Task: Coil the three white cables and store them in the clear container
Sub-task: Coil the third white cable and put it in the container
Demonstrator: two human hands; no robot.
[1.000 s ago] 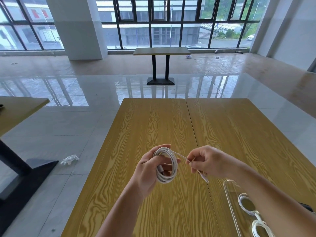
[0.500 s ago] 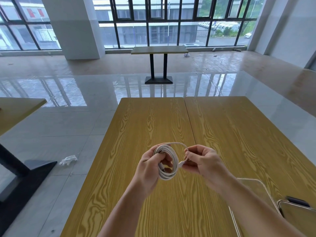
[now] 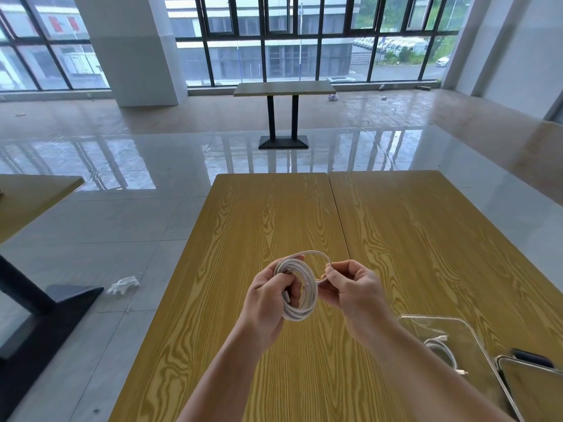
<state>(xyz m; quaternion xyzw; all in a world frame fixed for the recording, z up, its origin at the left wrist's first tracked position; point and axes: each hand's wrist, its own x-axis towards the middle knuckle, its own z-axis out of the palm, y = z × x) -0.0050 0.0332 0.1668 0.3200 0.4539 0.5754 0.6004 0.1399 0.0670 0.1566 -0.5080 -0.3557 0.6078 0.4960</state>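
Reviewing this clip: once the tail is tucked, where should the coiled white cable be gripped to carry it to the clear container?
Probably across the bundled strands at the coiled white cable's near-left side, where the left hand already grips it. A pinch there clamps all loops together. The right hand holds only the loose tail. Approach the clear container from above, since it looks open-topped.

Left hand (image 3: 268, 295) and right hand (image 3: 350, 287) meet, fingers curled, forearms converging.
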